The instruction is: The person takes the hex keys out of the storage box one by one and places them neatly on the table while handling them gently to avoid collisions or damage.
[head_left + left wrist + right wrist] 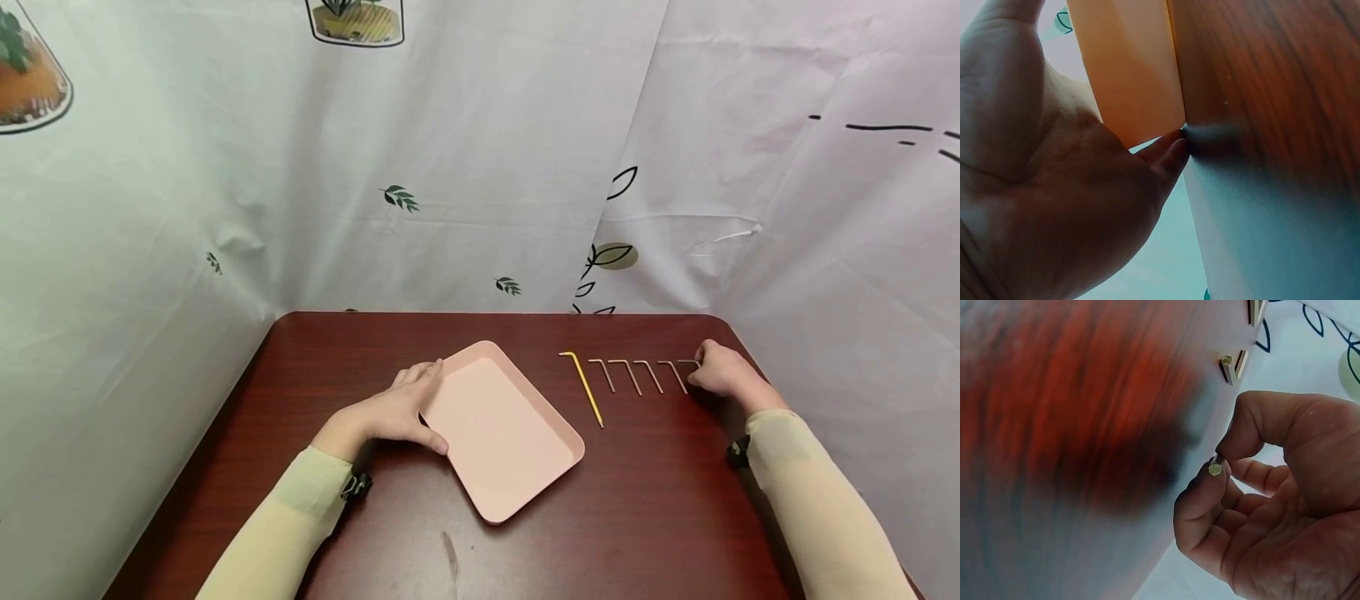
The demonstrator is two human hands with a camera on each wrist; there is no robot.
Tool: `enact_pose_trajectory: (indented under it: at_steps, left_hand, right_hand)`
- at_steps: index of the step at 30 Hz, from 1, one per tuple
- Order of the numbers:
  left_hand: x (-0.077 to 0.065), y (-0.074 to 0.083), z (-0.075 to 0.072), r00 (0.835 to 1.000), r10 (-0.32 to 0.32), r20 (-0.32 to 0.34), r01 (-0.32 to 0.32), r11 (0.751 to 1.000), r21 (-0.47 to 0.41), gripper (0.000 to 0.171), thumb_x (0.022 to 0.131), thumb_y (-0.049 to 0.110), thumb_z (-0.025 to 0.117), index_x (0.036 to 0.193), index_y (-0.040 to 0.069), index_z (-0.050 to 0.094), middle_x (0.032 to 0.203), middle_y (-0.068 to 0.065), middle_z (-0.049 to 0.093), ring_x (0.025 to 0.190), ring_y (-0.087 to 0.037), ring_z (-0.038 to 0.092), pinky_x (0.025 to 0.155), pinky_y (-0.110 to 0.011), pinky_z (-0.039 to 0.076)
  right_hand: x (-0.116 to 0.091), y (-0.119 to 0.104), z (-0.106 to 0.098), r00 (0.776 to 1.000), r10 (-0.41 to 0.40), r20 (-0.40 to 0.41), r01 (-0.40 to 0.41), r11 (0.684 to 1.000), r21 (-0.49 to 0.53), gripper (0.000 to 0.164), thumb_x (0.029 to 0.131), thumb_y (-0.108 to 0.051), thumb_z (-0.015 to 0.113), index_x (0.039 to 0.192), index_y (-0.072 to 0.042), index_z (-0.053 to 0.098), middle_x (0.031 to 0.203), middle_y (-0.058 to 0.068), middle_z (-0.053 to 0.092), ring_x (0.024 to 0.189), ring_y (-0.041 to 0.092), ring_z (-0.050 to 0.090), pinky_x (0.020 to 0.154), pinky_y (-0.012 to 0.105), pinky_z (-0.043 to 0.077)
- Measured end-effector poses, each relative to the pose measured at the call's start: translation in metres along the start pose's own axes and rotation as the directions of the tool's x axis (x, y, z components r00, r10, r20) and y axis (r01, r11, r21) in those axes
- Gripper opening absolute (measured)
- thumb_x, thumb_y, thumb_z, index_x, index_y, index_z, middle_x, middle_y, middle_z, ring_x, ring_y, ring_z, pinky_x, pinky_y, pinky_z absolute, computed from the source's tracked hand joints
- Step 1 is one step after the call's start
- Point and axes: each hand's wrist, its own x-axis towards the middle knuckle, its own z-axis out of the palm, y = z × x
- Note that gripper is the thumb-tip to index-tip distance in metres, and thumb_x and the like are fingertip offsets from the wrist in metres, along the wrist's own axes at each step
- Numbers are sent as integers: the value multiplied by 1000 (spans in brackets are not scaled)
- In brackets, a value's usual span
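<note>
My left hand [397, 408] grips the left corner of a pale pink rectangular tray [502, 433], thumb along one side and fingers along the other. In the left wrist view, fingertips sit at the lower edge of the tray's wall [1135, 75]. At the far right of the table, my right hand [723, 371] pinches an L-shaped hex key [1215, 468] between thumb and index finger; its hexagonal end shows in the right wrist view. Left of this hand lie more small metal hex keys [672, 375] in a row. A longer yellow hex key [587, 387] lies between them and the tray.
The reddish-brown wooden table [615, 533] has rounded back corners. White fabric [465, 167] with printed leaves and jars hangs behind it and along both sides. A dark device [356, 486] is strapped at the left wrist, another [738, 452] at the right.
</note>
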Motion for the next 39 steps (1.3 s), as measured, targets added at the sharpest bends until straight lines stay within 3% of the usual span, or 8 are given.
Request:
enact_pose_trajectory:
  at_steps: [4, 9, 12, 19, 32, 39]
  left_hand:
    - [1, -1, 0, 1000, 5, -2, -5, 1000, 0, 154, 73, 68, 98, 178, 0, 8, 179, -23, 20, 163, -44, 20, 127, -62, 32]
    - [1, -1, 0, 1000, 5, 6, -5, 1000, -6, 154, 73, 69, 97, 178, 1, 7, 179, -22, 20, 164, -43, 19, 127, -61, 32]
    - [1, 0, 0, 1000, 0, 10, 0, 1000, 3, 155, 73, 70, 97, 178, 2, 7, 180, -20, 20, 164, -42, 19, 127, -60, 32]
    - [1, 0, 0, 1000, 2, 7, -2, 1000, 6, 155, 72, 70, 97, 178, 1, 7, 179, -21, 20, 163, -43, 20, 127, -60, 33]
    - [1, -1, 1, 1000, -5, 1, 5, 1000, -2, 155, 73, 69, 98, 178, 2, 7, 179, -21, 21, 163, -43, 20, 127, -61, 33]
    - [0, 0, 0, 1000, 0, 0, 0, 1000, 8, 154, 73, 69, 97, 178, 1, 7, 179, -21, 22, 163, -43, 21, 127, -60, 33]
  right_hand:
    - [-8, -17, -7, 1000, 2, -5, -2, 1000, -5, 35, 80, -13, 75, 102, 5, 55, 88, 20, 61, 81, 39, 59, 77, 54, 51]
    - [16, 21, 14, 1000, 4, 6, -4, 999, -34, 37, 81, -16, 75, 105, 3, 56, 89, 17, 63, 82, 37, 60, 73, 49, 50]
    - [22, 28, 18, 1000, 10, 14, -9, 999, -49, 36, 81, -16, 73, 106, 3, 55, 90, 17, 63, 82, 37, 60, 73, 48, 50]
    - [14, 8, 9, 999, 34, 23, -32, 997, -77, 37, 76, -15, 72, 102, 5, 56, 85, 17, 65, 77, 36, 61, 72, 50, 52]
    - [5, -5, 0, 997, 60, 43, -58, 997, -53, 40, 78, -14, 71, 104, 9, 52, 90, 25, 64, 80, 43, 61, 75, 55, 52]
    - [-2, -13, -3, 994, 89, 65, -87, 996, -24, 39, 81, -17, 71, 103, 6, 49, 87, 21, 60, 77, 39, 57, 71, 50, 50]
